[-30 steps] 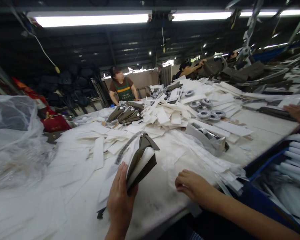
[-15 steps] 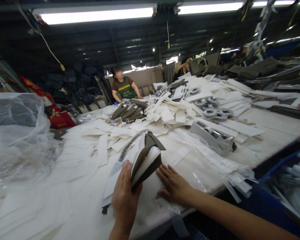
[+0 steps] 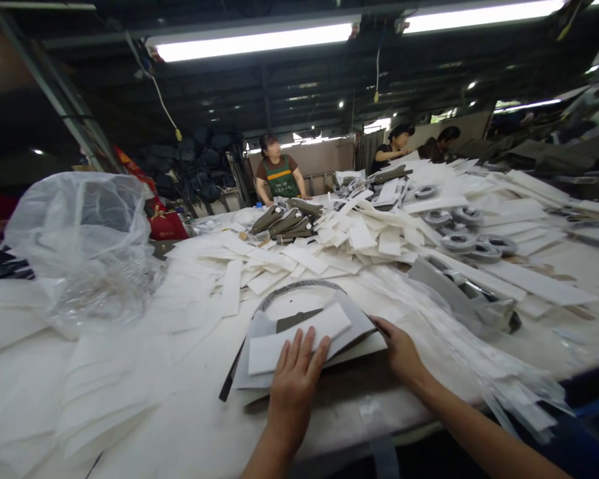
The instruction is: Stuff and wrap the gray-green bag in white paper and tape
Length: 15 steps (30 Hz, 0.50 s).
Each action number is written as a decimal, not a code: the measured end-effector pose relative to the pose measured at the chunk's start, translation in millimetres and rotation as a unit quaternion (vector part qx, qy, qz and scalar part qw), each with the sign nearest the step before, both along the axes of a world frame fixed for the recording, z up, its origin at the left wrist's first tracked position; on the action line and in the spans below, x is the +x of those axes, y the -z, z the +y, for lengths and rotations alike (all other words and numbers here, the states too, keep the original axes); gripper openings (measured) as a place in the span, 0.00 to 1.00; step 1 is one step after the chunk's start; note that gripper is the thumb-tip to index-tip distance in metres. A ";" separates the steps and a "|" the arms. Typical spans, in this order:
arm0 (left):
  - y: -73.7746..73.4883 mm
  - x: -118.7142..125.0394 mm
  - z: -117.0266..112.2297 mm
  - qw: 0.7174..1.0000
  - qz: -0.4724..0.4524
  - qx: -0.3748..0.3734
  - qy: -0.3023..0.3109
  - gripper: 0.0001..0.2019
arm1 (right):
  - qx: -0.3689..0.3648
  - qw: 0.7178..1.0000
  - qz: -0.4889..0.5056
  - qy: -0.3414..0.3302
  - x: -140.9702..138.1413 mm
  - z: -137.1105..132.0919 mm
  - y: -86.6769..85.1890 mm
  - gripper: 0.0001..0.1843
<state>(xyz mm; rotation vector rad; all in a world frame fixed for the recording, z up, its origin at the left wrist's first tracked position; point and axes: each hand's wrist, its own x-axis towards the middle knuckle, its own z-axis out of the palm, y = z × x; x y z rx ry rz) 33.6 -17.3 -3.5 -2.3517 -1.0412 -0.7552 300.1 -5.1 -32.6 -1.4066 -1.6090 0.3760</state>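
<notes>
A flat grey fabric panel [image 3: 349,318] with a zipper edge lies on the white table [image 3: 190,426] in front of me. A white foam strip [image 3: 299,336] rests on top of it. My left hand [image 3: 294,382] lies flat on the strip and panel, fingers stretched out. My right hand [image 3: 402,349] presses on the panel's right edge, fingers curled over it.
Piles of white foam strips [image 3: 359,233] cover the table's middle. Olive folded pieces [image 3: 284,221] and grey tape rolls [image 3: 459,229] lie farther back. A clear plastic bag [image 3: 84,246] stands at left. A grey tool [image 3: 464,299] sits at right. People work at the far side.
The folded olive-grey piece that my left hand held upright now lies opened flat on the table. Both hands have come down onto it, the right hand moving to its right edge.
</notes>
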 end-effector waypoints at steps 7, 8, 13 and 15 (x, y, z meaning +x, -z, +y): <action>8.6 13.1 -13.0 0.999 0.002 0.038 -0.009 0.25 | 0.026 0.993 0.068 0.091 27.8 -2.3 -59.9 0.16; 8.4 14.2 -18.2 0.999 0.009 0.037 -0.013 0.25 | 0.032 0.996 0.043 0.076 25.4 5.2 -71.2 0.16; 16.1 23.8 -41.4 0.998 0.015 0.051 -0.033 0.23 | -0.082 0.983 -0.152 -0.060 -1.5 64.9 -112.0 0.20; 18.8 27.6 -45.0 0.997 0.016 0.058 -0.045 0.23 | -0.149 0.960 -0.215 -0.100 -17.6 90.7 -117.7 0.20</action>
